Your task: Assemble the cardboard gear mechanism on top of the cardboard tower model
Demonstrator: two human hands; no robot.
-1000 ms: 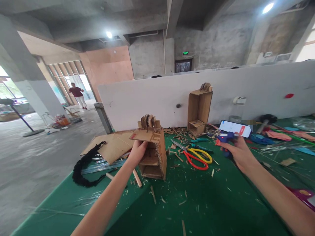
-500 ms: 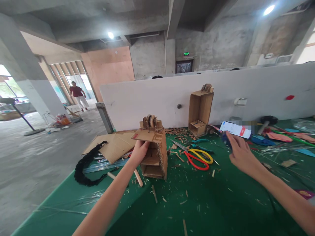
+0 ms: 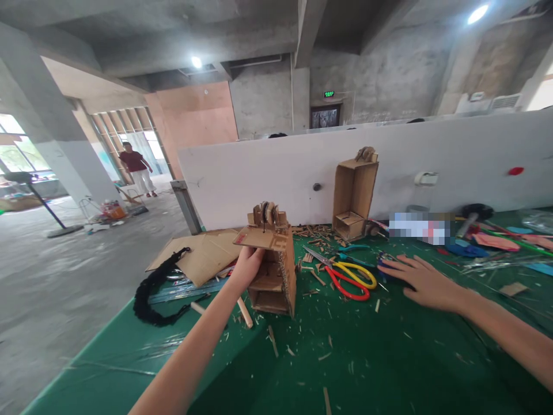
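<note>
A small cardboard box (image 3: 287,276) with shelves stands upright in front of me, an upright wheel-like cardboard piece (image 3: 268,213) on its top. My left hand (image 3: 250,266) grips the box just under its top panel, and the fingertips are hidden inside. Over to the right, my right hand (image 3: 425,282) is spread palm down, low over the table. Its fingertips meet a dark blue object (image 3: 386,266), mostly covered, whose kind I cannot make out. Scissors (image 3: 352,279) with red and yellow handles lie between the hands, beside teal-handled pliers (image 3: 354,248).
A taller cardboard box (image 3: 355,199) stands against the white partition (image 3: 254,178). Black yarn (image 3: 144,297), flat cardboard (image 3: 207,256) and a wooden stick (image 3: 244,313) lie left. Cardboard scraps litter the green table (image 3: 276,380). A person (image 3: 136,167) stands far left.
My right hand has come down toward the table with the dark blue object, and its fingers have spread. My left hand stays on the box. The distant person has shifted slightly.
</note>
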